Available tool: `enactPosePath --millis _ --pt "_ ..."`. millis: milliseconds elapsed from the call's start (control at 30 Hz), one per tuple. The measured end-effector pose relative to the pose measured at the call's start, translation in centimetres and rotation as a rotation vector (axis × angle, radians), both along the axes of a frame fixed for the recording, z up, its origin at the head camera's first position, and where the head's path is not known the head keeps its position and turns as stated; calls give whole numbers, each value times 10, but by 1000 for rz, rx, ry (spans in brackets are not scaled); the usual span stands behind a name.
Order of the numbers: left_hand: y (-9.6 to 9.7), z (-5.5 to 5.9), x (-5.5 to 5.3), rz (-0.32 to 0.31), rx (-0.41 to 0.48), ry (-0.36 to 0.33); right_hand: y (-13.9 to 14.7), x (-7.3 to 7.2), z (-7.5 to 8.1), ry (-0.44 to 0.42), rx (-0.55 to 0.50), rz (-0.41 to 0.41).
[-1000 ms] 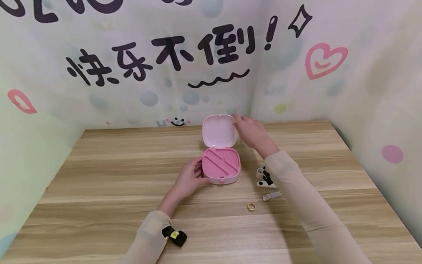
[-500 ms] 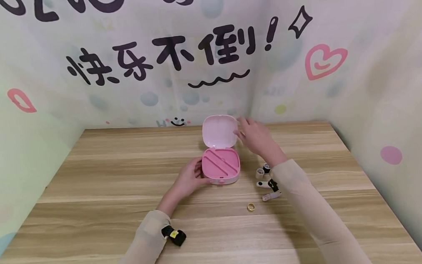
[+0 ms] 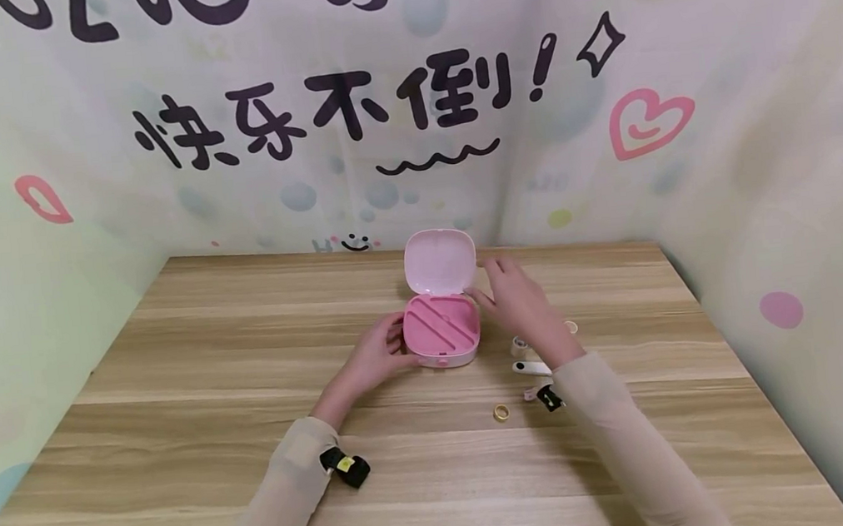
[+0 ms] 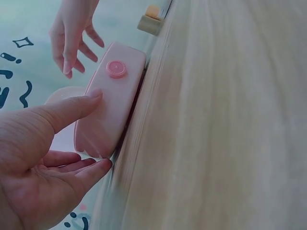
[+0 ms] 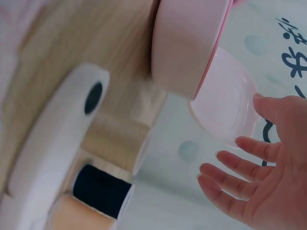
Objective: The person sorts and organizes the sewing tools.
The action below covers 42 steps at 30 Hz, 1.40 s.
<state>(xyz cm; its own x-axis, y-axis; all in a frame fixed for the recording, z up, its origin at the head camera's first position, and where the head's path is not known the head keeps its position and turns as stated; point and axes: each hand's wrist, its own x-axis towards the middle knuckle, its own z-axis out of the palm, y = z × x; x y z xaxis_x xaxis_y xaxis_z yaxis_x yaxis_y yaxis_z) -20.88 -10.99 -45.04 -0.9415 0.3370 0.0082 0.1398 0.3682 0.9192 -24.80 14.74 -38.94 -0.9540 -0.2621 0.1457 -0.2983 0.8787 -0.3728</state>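
A small pink storage box [image 3: 443, 361] stands on the table with its pale lid [image 3: 440, 261] raised at the back. Its pink inner tray [image 3: 422, 338] has slanting dividers. My left hand [image 3: 373, 357] holds the box's left side, thumb on the front wall near the round pink button [image 4: 116, 69] and the other fingers round the left end. Beside the box's right edge, my right hand [image 3: 521, 300] is held up with fingers spread and nothing in them. In the right wrist view its fingertips are near the lid; contact cannot be told.
Right of the box lie a black thread spool [image 5: 103, 191], a peach spool [image 5: 76, 215] and a white slim tool [image 5: 57, 139] with a dark oval. A pale pink piece [image 3: 530, 394] and a gold ring [image 3: 501, 413] lie nearer. A printed cloth [image 3: 273, 201] hangs behind the table.
My right hand has let go of the lid's right edge and moved down and slightly right. The lid stays up. My left hand has kept its place on the box.
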Motion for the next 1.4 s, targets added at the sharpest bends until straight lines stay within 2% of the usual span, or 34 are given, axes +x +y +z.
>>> enactPosePath --millis 233,500,800,1167,1400 --pt "-1 1 0 3 28 -28 -8 15 -6 -27 -55 28" --pt "-2 2 -1 -8 32 -22 -18 22 -15 -45 -108 65" --pt "-2 1 -2 -9 13 -6 -24 21 -26 -66 -172 37" --pt "0 4 -1 -3 9 -27 -31 19 -33 -128 -301 -31" --pt "0 2 -2 3 1 -28 -30 15 -37 -190 -296 -39"
